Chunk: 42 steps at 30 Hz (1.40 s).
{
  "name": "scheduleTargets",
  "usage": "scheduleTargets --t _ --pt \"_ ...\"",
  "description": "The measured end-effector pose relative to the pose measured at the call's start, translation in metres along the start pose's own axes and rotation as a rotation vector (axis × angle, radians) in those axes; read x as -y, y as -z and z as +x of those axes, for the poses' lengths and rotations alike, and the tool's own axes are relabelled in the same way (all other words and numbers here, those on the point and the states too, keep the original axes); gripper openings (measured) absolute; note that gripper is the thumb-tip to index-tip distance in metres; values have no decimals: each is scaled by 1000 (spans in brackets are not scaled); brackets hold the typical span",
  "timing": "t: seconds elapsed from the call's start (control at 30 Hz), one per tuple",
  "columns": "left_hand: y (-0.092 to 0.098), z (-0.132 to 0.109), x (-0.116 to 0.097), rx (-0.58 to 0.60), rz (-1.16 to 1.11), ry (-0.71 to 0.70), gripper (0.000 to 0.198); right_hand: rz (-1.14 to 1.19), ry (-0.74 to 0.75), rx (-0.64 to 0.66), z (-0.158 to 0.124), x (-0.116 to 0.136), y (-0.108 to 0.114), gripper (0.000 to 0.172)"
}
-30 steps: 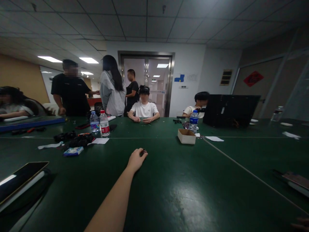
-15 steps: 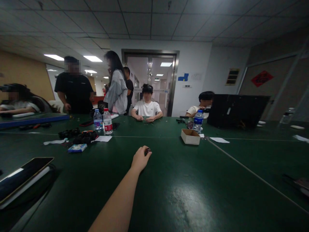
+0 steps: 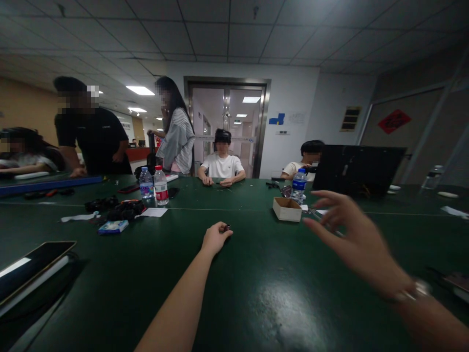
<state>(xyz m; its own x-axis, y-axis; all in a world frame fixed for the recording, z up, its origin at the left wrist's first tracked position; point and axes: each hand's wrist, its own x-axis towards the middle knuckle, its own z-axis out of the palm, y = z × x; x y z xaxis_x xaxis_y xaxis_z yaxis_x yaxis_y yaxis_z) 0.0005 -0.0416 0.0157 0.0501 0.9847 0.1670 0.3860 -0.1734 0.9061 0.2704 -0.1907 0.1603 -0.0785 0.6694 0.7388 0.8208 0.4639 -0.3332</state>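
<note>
My left hand (image 3: 215,238) rests on the green table (image 3: 249,264) at its middle, with thumb and fingers closed round a small dark object (image 3: 227,228). Most of that object is hidden by the fingers, so its kind does not show. On the right, my right hand (image 3: 348,230) hangs above the table, fingers apart and holding nothing, slightly blurred. A small open cardboard box (image 3: 287,212) stands just left of my right hand's fingertips. Behind the box is a water bottle (image 3: 299,186) with a blue label and cap.
Two bottles (image 3: 160,186), black gear (image 3: 124,209), a blue-white packet (image 3: 113,227) and paper lie at the left. A phone (image 3: 36,269) with a cable is at near left. A black monitor (image 3: 359,168) stands at back right. Several people are around the table's far side.
My right hand has come into view from the right, reaching toward the box. My left hand stays nearly in place. The standing person in black has leaned to the left.
</note>
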Motion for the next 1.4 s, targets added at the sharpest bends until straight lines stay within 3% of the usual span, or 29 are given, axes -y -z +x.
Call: scheduleTargets --t 0.1,0.2,0.3,0.37,0.47,0.6,0.73,0.87,1.07,1.4 --pt "-1 -2 2 8 -21 -20 25 262 -163 315 39 -4 -82 36" --pt "-1 -1 6 12 -54 -57 22 469 -449 593 49 -20 -170 32" --pt "-2 3 10 -23 -78 -50 21 768 -703 719 38 -34 -233 32" --pt "-4 7 13 -60 -83 -23 21 973 -787 654 30 -38 -255 30" --pt "-8 15 13 -101 -193 -24 21 1139 -808 542 25 -39 -264 27" --pt "-14 26 4 -213 -517 55 30 1195 -769 528 26 -37 -257 21" --pt "-18 30 -1 -295 -626 64 30 1235 -746 442 25 -33 -258 17" --pt "-19 28 6 -236 -647 33 29 1257 -723 441 23 -31 -267 15" --pt "-20 32 17 -233 -672 -33 35 1365 -704 404 22 -26 -270 29" --pt "-19 36 18 -141 -636 16 42 1429 -745 330 19 -39 -268 27"
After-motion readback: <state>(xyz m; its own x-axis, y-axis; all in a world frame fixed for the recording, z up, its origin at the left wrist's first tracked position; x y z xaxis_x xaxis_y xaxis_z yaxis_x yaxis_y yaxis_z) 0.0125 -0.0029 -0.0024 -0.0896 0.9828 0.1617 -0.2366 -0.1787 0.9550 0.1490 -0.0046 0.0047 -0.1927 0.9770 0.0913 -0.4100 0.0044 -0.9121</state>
